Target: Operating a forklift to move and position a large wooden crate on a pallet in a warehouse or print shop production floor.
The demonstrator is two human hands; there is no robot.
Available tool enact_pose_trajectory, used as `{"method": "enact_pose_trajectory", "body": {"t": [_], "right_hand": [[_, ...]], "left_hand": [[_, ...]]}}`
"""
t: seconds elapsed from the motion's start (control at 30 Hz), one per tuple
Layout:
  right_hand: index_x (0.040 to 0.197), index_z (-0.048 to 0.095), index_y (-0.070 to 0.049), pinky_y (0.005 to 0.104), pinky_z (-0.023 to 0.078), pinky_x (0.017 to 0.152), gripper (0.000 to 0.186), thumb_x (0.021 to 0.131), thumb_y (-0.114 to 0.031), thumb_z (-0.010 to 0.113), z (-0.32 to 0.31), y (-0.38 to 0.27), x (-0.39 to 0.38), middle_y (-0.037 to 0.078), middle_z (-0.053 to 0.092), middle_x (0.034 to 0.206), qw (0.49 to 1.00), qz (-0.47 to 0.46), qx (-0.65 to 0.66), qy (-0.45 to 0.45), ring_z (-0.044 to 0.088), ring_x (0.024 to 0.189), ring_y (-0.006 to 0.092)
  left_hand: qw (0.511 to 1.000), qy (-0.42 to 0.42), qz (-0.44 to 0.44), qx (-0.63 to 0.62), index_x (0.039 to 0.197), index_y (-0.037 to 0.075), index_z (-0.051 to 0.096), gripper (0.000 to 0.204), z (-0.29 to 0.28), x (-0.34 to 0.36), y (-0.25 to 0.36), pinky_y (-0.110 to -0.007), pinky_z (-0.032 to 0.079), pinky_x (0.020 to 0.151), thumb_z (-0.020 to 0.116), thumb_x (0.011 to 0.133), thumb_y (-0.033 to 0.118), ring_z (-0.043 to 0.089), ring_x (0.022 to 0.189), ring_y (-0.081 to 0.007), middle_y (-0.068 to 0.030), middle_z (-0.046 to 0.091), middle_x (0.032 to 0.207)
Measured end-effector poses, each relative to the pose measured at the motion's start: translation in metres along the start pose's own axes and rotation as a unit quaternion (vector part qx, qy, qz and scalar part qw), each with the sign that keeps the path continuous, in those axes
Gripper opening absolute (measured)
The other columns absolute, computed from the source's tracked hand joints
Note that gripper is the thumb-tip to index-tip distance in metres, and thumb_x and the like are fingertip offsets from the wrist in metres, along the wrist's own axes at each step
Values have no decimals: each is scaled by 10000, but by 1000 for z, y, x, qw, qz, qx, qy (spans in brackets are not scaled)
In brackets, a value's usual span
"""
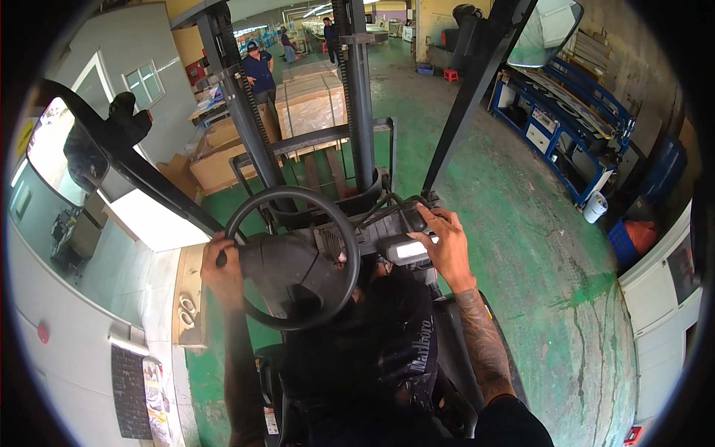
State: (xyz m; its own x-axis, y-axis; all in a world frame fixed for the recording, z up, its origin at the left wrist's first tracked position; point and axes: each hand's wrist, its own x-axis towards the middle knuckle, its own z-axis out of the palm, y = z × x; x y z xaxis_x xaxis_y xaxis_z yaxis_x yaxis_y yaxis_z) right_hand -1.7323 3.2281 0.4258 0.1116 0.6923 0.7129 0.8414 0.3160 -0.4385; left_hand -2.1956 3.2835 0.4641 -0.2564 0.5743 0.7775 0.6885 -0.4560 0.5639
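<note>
I am seated in a forklift, with the black steering wheel before me. My left hand is closed round a dark spinner knob at the wheel's left rim. To the right of the wheel, my right hand has its bent fingers on a black control lever. Just below those fingers is a display panel with a bright screen. Ahead stands the dark lift mast. Beyond it, a wrapped stack of cartons rests on a wooden pallet, with the forks pointing toward it.
A person in dark clothes stands left of the cartons; another person is farther back. Large cardboard boxes lie at the left. A blue machine bench and a white bucket line the right side of the green floor.
</note>
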Motion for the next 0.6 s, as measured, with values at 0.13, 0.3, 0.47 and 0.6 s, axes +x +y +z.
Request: {"method": "enact_pose_trajectory", "body": {"t": [0.13,0.3,0.47,0.6], "right_hand": [[1485,757,-133,474,546,1048,659,872,-304,931,28,13,37,135,814,1150,1000,6,2,-2,677,1230,322],[1485,759,-133,474,553,1042,667,862,-291,938,70,28,83,133,815,1146,1000,-2,-4,-8,682,1220,327],[1487,759,-135,473,568,1018,688,839,-257,955,98,39,128,115,815,1097,1000,10,-13,-4,692,1200,327],[1489,761,-144,469,571,1010,698,826,-239,962,119,51,151,104,812,1057,1000,10,-12,6,701,1181,318]], "left_hand": [[1000,7,-15,-1,1001,-13,770,97,11,-21,-17,-427,547,1099,686,954,-13,749,1247,-346,-201,809,1228],[999,6,-32,-11,995,-20,755,159,45,-9,-36,-464,506,1170,625,917,-69,652,1468,-403,-208,807,1207],[1000,-15,-16,11,1005,18,762,131,82,37,-62,-493,558,1140,690,928,-59,630,1496,-391,-201,805,1212],[1000,-30,-3,-4,968,-5,783,140,106,75,-80,-479,568,1119,668,913,-64,652,1483,-388,-189,817,1200]]}}
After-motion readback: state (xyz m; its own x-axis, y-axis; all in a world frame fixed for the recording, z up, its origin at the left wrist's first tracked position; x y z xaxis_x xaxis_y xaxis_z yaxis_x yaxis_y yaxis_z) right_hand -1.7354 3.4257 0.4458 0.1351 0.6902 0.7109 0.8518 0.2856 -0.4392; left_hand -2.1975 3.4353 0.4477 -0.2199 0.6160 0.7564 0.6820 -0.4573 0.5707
